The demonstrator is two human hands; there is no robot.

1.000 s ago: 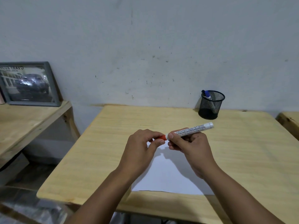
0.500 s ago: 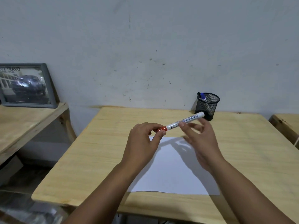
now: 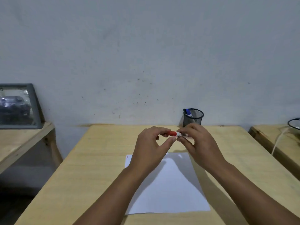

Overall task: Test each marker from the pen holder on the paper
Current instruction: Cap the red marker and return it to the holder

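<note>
Spanning the gap between both hands, the red-capped marker [image 3: 174, 133] lies roughly level above the far half of the worktop [image 3: 100, 159], clear of the paper below.

Item: left hand [image 3: 151, 150]. Fingers curl round the red cap end; the thumb sits just under it, its tip near the seam. Judged purpose: to pull or twist the cap, or seat it, against the other hand's hold. Which of the two cannot be told.

Item: right hand [image 3: 199, 143]. Fingers pinch the white barrel just beside the cap and cover most of it, so the barrel's length is hidden. Judged purpose: a steadying grip close to the joint, where force on the cap is best resisted.

Item: white paper [image 3: 170, 192]. Flat on the worktop, directly below and nearer than the hands, within easy reach for a test stroke. A small red mark [image 3: 127, 157] shows near its far left corner; the middle of the sheet is bare.

Item: black mesh pen holder [image 3: 193, 117]. Upright at the worktop's far edge by the wall, just behind the right hand. A blue-capped marker [image 3: 188, 112] leans inside, evidently awaiting its turn.

Surroundings: a framed picture [image 3: 17, 106] leaning on a side bench to the left; a white cable [image 3: 279, 140] on another bench to the right.
</note>
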